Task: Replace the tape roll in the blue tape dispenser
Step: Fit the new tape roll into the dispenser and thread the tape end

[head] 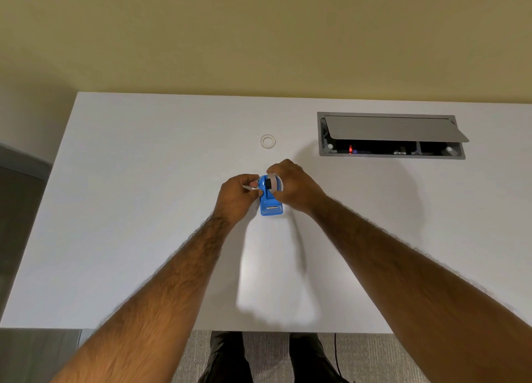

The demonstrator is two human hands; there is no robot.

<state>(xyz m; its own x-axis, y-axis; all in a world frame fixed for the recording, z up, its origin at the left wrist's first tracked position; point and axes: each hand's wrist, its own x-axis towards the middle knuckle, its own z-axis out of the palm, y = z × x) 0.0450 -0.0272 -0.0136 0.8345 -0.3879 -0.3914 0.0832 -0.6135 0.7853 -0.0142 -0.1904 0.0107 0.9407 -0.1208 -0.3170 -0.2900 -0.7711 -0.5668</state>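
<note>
Now blue dispenser (270, 202) upright, cutter toward person; left hand (236, 199) pinches tape end, right hand (293, 187) grips roll (275, 182).

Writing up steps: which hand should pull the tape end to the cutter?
Left hand: it pinches the loose tape end beside the dispenser; the right hand holds the roll.

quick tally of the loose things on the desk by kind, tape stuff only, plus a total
Blue plastic tape dispensers: 1, the blue plastic tape dispenser, standing on the white desk between the two hands
Tape rolls in the dispenser: 1, the pale tape roll
Empty rings lying loose: 1, the small white ring-shaped tape core, farther back on the desk
Total: 3
</note>
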